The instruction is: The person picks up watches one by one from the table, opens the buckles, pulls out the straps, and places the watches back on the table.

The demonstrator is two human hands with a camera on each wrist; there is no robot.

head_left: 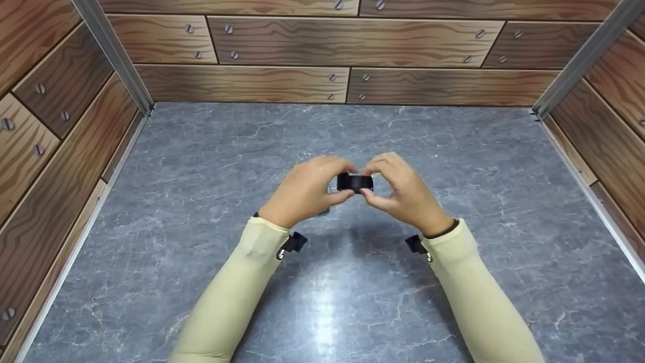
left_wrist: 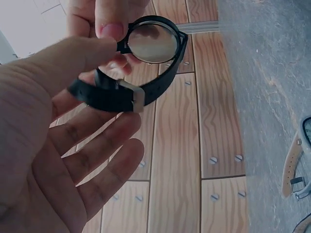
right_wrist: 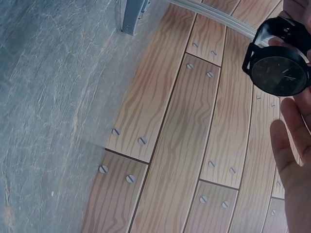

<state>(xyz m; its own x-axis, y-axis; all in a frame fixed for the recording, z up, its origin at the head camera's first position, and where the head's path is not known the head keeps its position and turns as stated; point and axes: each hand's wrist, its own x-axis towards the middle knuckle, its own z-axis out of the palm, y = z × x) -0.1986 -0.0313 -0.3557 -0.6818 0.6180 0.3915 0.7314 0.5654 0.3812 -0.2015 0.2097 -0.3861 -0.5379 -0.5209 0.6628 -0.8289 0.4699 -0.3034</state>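
A black wristwatch [head_left: 355,182] is up between my two hands over the middle of the table. My left hand [head_left: 305,189] pinches its left side between thumb and fingers. From the other side, my right hand [head_left: 405,191] grips it the same way. In the left wrist view, the shiny case back [left_wrist: 153,42] faces the camera, and the strap forms a loop through a pale metal buckle [left_wrist: 138,97]. The right wrist view gives the dark dial [right_wrist: 278,75]; much of the right hand [right_wrist: 296,160] lies outside that frame.
A watch with a beige strap [left_wrist: 291,165] lies on the grey marbled table [head_left: 201,146], at the edge of the left wrist view. Part of a brown strap [left_wrist: 303,225] shows below it. Wood-patterned panels [head_left: 352,43] wall in the table at the back and sides.
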